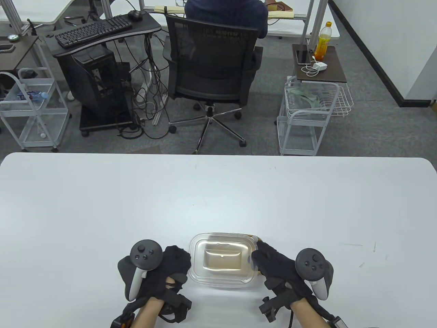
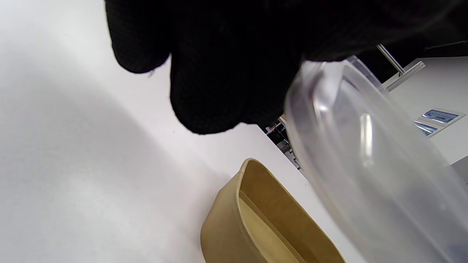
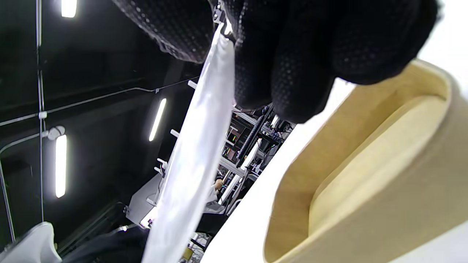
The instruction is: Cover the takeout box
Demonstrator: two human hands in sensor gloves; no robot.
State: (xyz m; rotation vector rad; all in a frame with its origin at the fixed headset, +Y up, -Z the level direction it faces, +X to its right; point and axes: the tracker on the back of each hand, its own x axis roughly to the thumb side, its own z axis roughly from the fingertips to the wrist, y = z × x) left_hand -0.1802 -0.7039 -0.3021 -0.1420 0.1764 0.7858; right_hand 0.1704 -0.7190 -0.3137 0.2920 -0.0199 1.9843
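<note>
The brown paper box [image 1: 223,257] sits near the front edge of the white counter [image 1: 218,198], between the two gloved hands. It is open, and both wrist views show its tan inside wall and flat bottom [image 3: 369,171] with nothing lying in it. A clear plastic lid [image 1: 222,261] is held above the box, not seated on it: in the left wrist view the lid [image 2: 365,153] hangs tilted, with a gap of white counter showing between it and the box rim [image 2: 256,204].

The right hand [image 1: 273,264] grips the lid's right edge; in its wrist view the lid [image 3: 193,153] appears edge-on as a thin white strip, pinched between the gloved fingers [image 3: 292,65]. The left hand [image 1: 170,270] is at the lid's left edge, and its wrist view shows the black fingers [image 2: 219,73] over the top of the rim, holding it.

Beyond the counter stand a black office chair [image 1: 211,65], a desk with a keyboard [image 1: 94,30], two white wire carts [image 1: 307,112] and an orange bottle [image 1: 322,41] on a side table.
</note>
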